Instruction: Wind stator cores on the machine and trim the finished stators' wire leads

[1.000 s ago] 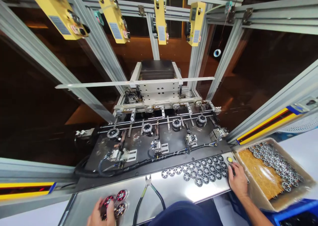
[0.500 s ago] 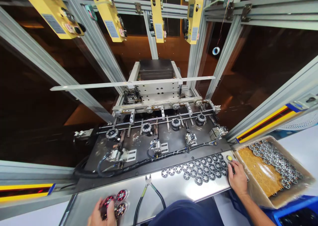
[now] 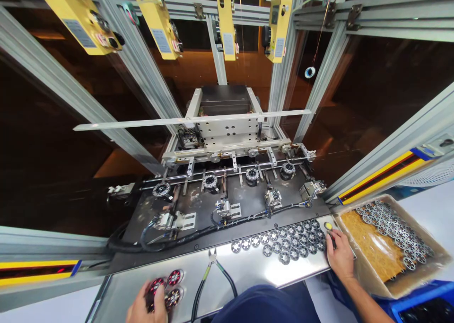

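Observation:
My left hand (image 3: 147, 304) is closed around dark round motor stators (image 3: 156, 285) with reddish windings, low at the left of the steel shelf. Two more wound stators (image 3: 174, 277) lie on the shelf just right of it. At the shelf's right end, my right hand (image 3: 341, 256) has its fingers curled over a small dark thing, mostly hidden, just below a yellow button (image 3: 328, 225). Left of that hand, several bare stator cores (image 3: 294, 242) lie in rows. Cutting pliers (image 3: 213, 259) with open handles rest mid-shelf.
Behind the shelf (image 3: 248, 271) stands a machine with several round fixtures (image 3: 211, 183) and clamp blocks (image 3: 223, 208). Yellow balancers (image 3: 227, 25) hang overhead. At right is a lined carton (image 3: 376, 285) of ring-shaped cores. Yellow light-curtain bars (image 3: 376, 176) flank the opening.
The view has shifted very slightly. Both hands keep the same places and grips, and the machine looks the same.

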A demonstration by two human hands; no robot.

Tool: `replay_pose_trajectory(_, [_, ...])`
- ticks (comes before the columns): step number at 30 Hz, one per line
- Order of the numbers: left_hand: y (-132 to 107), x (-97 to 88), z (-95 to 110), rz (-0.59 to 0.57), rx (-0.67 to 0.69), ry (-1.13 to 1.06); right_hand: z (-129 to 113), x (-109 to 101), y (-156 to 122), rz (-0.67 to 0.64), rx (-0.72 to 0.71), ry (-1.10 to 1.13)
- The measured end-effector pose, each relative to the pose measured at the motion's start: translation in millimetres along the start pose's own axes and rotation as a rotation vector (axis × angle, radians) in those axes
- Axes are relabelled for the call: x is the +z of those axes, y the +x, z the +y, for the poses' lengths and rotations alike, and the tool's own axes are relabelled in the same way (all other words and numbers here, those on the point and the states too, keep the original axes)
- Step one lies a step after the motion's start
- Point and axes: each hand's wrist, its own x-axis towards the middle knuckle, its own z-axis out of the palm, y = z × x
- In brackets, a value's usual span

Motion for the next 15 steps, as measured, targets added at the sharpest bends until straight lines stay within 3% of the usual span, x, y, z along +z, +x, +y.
replay_pose_trajectory(15, [0.4, 1.2, 1.0, -0.008, -0.016, 0.018, -3.0, -2.1, 1.7, 0.007, -0.016, -0.009])
